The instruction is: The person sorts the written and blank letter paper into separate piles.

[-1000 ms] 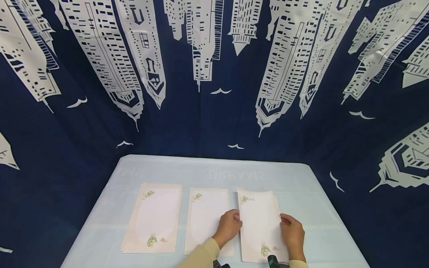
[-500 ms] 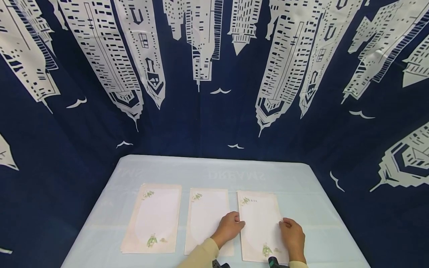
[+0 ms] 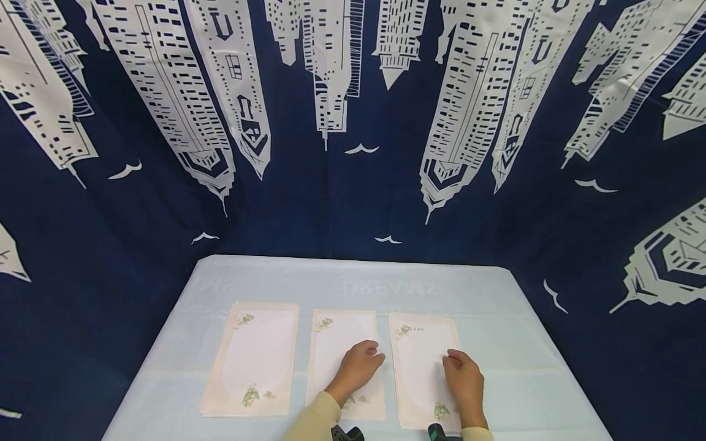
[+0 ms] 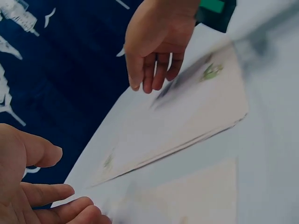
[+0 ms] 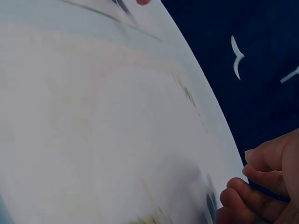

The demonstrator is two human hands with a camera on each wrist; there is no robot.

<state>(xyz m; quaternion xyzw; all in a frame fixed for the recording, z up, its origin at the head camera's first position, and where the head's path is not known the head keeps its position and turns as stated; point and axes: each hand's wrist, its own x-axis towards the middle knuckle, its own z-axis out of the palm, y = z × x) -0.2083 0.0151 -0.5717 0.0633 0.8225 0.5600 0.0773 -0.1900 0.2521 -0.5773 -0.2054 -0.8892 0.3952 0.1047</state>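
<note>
Three stacks of pale pink sheets of paper with small green plant prints lie side by side on the table. My left hand (image 3: 355, 369) is over the middle stack (image 3: 335, 349), its fingers loosely bent and holding nothing. The right hand (image 3: 464, 381) hovers above the right edge of the right stack (image 3: 416, 367), also holding nothing. In the left wrist view the thumb and fingers of the left hand (image 4: 37, 182) are apart, and the right hand (image 4: 161, 37) hangs over the right stack (image 4: 173, 126). The right wrist view shows the right hand (image 5: 266, 182) with loosely curled fingers.
The left stack (image 3: 255, 358) of sheets lies out of both hands' way. A pale cloth (image 3: 276, 278) covers the table, and a dark blue curtain (image 3: 331, 214) with white building prints hangs behind it and along the sides.
Both hands were at the side edges of the right stack and have let go of it, drawing off to the left. Its top sheet, tilted earlier, now lies in line with the stack.
</note>
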